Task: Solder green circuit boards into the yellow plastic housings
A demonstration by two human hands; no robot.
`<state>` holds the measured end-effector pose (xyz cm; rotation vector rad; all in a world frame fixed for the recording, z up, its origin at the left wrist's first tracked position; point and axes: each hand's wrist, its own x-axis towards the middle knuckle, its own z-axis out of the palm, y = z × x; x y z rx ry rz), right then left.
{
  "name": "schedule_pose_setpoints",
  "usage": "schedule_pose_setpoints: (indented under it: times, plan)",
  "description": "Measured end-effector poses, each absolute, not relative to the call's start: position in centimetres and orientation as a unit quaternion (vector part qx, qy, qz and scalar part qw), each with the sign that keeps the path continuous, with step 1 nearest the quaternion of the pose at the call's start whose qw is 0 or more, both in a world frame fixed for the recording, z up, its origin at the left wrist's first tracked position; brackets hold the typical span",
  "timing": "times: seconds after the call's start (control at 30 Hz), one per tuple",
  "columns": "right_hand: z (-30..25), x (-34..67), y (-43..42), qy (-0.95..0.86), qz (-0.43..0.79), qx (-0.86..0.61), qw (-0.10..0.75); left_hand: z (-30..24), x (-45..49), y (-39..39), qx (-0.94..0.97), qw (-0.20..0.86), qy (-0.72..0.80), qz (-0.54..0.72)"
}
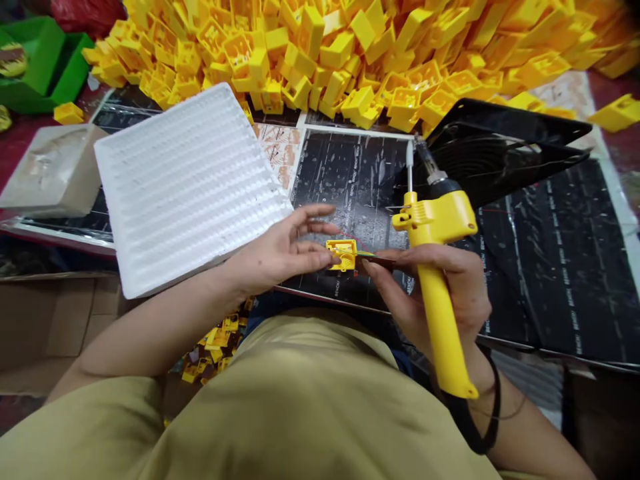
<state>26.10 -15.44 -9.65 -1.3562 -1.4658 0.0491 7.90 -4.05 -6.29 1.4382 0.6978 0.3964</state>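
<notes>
A small open yellow plastic housing (342,255) lies in front of my body at the bench's near edge, with fine parts inside too small to make out. At its left side, my left hand (293,250) pinches it between thumb and forefinger, the other fingers stretched out above. My right hand (440,287) is wrapped round the handle of a yellow soldering gun (440,327), whose metal tip points away from me. The same hand's thumb and forefinger also pinch a thin brown piece (376,265) with yellow-green wires (365,253) reaching into the housing.
A large heap of yellow housings (310,60) covers the far side. A white ribbed foam tray (195,193) lies left, beside a pale block (55,170) and green bins (45,63). A black fan-like part (500,147) stands right on the black-covered bench (565,267).
</notes>
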Motion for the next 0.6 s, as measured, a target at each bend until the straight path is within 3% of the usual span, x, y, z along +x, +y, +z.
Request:
schedule_pose_setpoints:
  times: [0.07,0.13,0.3,0.5,0.6]
  plan:
    - [-9.5,26.2,-15.6,-0.632,-0.007,-0.562,0.533,-7.1,8.2,-4.8,0.56,0.745,0.324,0.161]
    - [-9.4,26.1,-15.8,-0.644,-0.008,-0.569,0.511,-7.5,8.9,-5.7,0.555,0.741,0.331,0.182]
    - [-9.6,26.1,-16.0,-0.654,-0.022,-0.582,0.483,-7.0,9.6,-6.6,0.648,0.622,0.332,0.288]
    - [-10.0,26.5,-15.9,-0.701,0.025,-0.559,0.442,-5.4,8.9,-5.3,0.827,0.367,0.278,0.323]
    - [-9.6,26.3,-16.3,-0.69,0.073,-0.538,0.479,-5.6,9.0,-4.1,0.804,0.418,0.291,0.307]
